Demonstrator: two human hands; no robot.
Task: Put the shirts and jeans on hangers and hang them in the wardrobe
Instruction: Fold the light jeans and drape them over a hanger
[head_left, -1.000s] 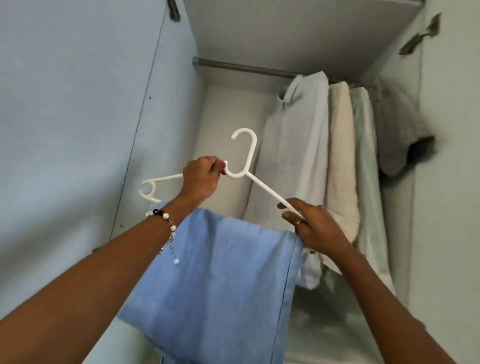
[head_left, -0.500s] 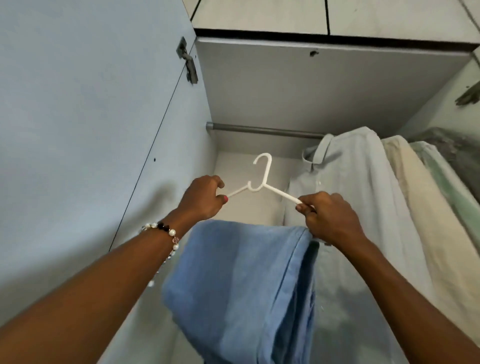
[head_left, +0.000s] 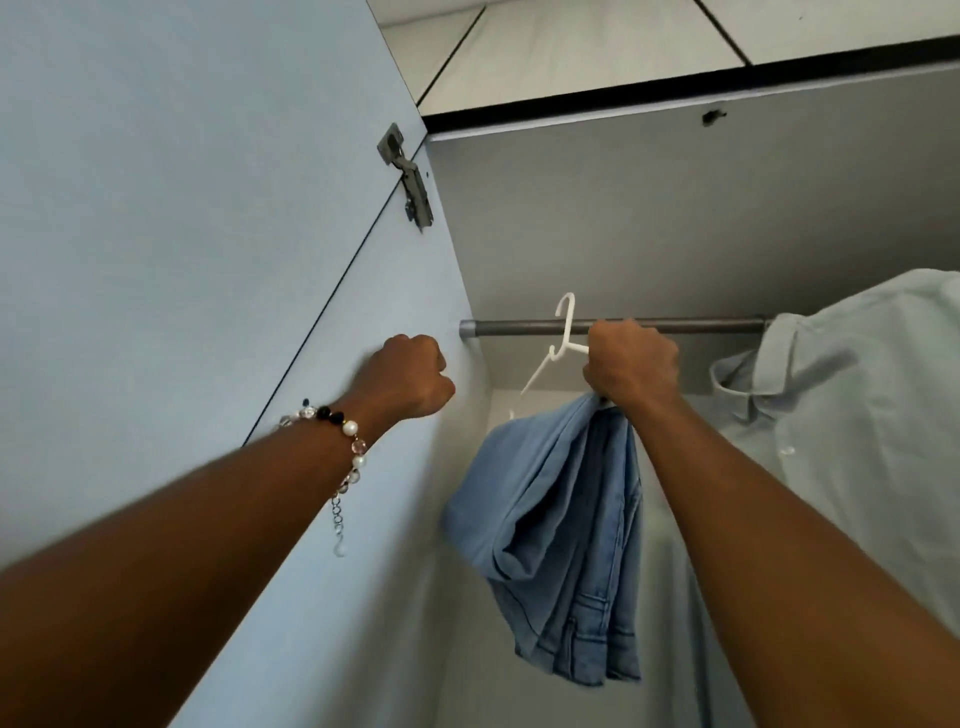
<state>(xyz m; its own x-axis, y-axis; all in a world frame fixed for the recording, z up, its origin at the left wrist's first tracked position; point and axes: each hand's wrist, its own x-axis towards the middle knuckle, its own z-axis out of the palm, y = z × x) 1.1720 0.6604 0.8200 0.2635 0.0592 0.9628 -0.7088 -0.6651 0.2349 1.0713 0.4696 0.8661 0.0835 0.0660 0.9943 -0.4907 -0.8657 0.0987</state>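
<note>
Jeans (head_left: 566, 525), light blue denim, folded over white plastic hanger (head_left: 563, 332), hanging just below grey rail (head_left: 519, 328) at left end of wardrobe. Right hand (head_left: 631, 364) grips hanger's shoulder by the neck; hook rises across the rail, whether seated cannot be told. Left hand (head_left: 410, 376), at 9 o'clock of hanger, fisted, holding nothing. Pale shirt (head_left: 857, 395) already hung at 3 o'clock. Step: hanging jeans. Next likely calls for settling hook over rail, then releasing.
</note>
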